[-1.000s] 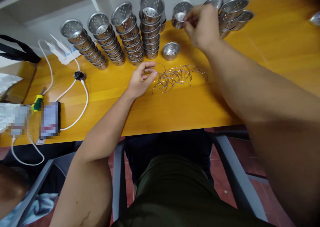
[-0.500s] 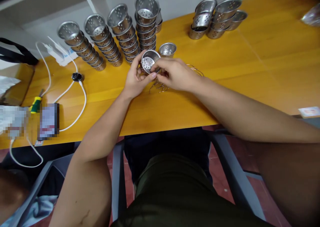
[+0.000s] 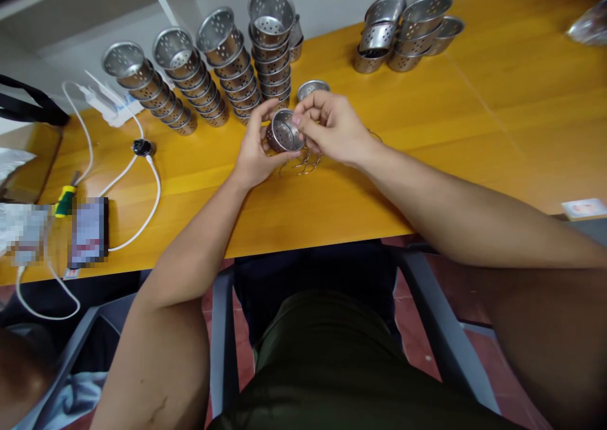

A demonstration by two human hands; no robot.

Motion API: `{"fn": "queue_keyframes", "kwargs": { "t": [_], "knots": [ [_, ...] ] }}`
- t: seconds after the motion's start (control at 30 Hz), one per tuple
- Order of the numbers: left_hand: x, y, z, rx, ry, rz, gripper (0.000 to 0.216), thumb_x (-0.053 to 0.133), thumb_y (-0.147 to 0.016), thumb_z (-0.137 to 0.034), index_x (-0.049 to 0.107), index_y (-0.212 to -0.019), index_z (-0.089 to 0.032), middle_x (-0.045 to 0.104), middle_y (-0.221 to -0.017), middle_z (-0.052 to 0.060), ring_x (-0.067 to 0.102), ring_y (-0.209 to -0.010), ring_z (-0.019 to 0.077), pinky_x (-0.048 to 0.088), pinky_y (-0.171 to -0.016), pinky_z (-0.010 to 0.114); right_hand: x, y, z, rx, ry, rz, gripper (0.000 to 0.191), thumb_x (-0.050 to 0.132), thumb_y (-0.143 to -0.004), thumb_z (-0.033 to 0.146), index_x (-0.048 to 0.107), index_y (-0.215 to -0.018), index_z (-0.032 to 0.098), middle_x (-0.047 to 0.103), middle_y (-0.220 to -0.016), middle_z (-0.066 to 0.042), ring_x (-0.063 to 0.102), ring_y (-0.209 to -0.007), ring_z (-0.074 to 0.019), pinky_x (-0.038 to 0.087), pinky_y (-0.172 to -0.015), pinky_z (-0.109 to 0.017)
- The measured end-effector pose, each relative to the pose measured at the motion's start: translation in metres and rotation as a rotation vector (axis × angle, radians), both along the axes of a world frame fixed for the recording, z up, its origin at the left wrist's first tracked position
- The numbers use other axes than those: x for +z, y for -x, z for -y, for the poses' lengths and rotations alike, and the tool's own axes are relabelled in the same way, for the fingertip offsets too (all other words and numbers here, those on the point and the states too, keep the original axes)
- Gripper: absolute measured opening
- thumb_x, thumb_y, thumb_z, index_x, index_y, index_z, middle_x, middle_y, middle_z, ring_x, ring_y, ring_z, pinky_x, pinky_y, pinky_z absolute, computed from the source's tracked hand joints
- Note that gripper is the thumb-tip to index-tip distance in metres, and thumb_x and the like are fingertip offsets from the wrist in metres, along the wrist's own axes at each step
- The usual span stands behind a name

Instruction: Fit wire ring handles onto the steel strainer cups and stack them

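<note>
The left hand [image 3: 253,144] is clasping a cup [image 3: 285,131] above the surface [image 3: 284,221], between its near and far edges. The right hand [image 3: 334,129] is holding its fingertips at the cup's right rim; whether they are gripping it, I cannot tell. Wires [image 3: 308,162] are lying just under the hands, and four stacks [image 3: 271,55] are standing near the far edge

shirt [image 3: 327,373]: dark olive green | lap clothing [image 3: 315,278]: dark navy | left arm [image 3: 171,291]: bare, small spot [image 3: 142,381], thin wavy mark [image 3: 158,411]
</note>
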State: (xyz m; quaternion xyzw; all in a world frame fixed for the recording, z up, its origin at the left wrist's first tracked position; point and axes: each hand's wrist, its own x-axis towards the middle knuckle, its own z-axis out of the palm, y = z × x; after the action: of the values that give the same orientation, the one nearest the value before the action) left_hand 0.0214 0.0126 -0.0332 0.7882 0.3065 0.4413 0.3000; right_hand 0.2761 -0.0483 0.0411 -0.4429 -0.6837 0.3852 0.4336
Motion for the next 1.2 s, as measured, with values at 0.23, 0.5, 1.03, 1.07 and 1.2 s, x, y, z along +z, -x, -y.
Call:
{"fn": "queue_keyframes", "kwargs": {
  "t": [0.23,0.5,1.03,1.07,1.2],
  "knots": [
    [0.006,-0.001,0.007,0.027,0.005,-0.056,0.11,0.121,-0.08,-0.09,0.08,-0.167,-0.037,0.075,-0.166,0.014,0.069,-0.174,0.0477,0.062,-0.152,0.068,0.005,0.003,0.009,-0.11,-0.125,0.249,0.044,0.075,-0.125,0.075,0.084,-0.139,0.034,0.075,-0.102,-0.007,0.08,-0.108,-0.0371,0.075,-0.108,-0.057],
    [-0.009,-0.008,-0.002,0.035,0.017,-0.027,0.115,0.113,-0.08,-0.101,0.079,-0.167,-0.034,0.074,-0.166,0.015,0.068,-0.176,0.0459,0.063,-0.151,0.062,-0.004,0.0,-0.003,-0.055,0.023,0.084,0.069,0.074,-0.111,0.101,0.073,-0.139,0.038,0.074,-0.097,-0.006,0.075,-0.086,-0.0349,0.075,-0.084,-0.055],
    [-0.02,0.014,-0.026,0.059,0.074,0.115,0.109,0.095,-0.097,-0.108,0.058,-0.172,-0.039,0.077,-0.168,0.016,0.077,-0.17,0.0393,0.066,-0.146,0.06,0.01,-0.038,-0.007,-0.016,-0.159,0.431,0.045,0.092,-0.114,0.069,0.084,-0.14,0.034,0.09,-0.135,-0.013,0.082,-0.136,-0.0434,0.068,-0.128,-0.063],
    [-0.023,0.014,-0.028,0.04,0.057,0.139,0.107,0.098,-0.096,-0.106,0.06,-0.169,-0.038,0.078,-0.166,0.016,0.079,-0.168,0.039,0.066,-0.146,0.059,0.009,-0.038,-0.007,-0.018,-0.208,0.419,0.048,0.094,-0.113,0.07,0.084,-0.146,0.036,0.088,-0.146,-0.014,0.08,-0.142,-0.0445,0.067,-0.132,-0.064],
    [-0.032,0.011,-0.038,-0.051,-0.021,0.203,0.105,0.1,-0.094,-0.107,0.067,-0.164,-0.036,0.08,-0.16,0.012,0.088,-0.151,0.0353,0.072,-0.138,0.056,-0.01,-0.03,-0.017,0.103,-0.424,0.238,0.055,0.099,-0.108,0.079,0.089,-0.148,0.042,0.082,-0.16,-0.013,0.077,-0.149,-0.0484,0.069,-0.131,-0.071]
  ]
}}
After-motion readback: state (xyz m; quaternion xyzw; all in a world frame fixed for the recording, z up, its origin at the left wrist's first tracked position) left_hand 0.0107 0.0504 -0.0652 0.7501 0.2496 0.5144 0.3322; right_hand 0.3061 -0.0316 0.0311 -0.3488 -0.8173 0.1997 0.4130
